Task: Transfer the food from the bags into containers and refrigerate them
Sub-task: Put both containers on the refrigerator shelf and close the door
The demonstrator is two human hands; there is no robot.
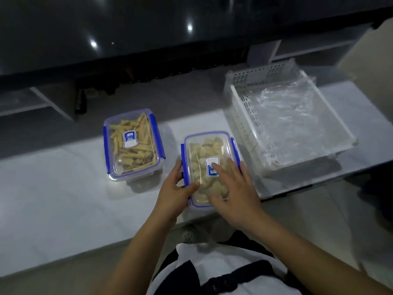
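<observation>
Two clear plastic containers with blue clips stand on the white counter (pixel 53 199). The left container (pixel 132 143) holds yellow stick-shaped food under a closed lid. The near container (pixel 207 160) holds pale round pieces, and its lid lies on top. My left hand (pixel 176 192) grips this container's near left edge by the blue clip. My right hand (pixel 231 188) lies flat on the lid, fingers spread, pressing down. Empty clear plastic bags (pixel 285 116) lie crumpled in the white basket.
A white perforated basket (pixel 240 116) sits at the right on the counter, close to the near container. Behind the counter runs a dark glossy surface (pixel 106 39). The counter's front edge is just below my hands.
</observation>
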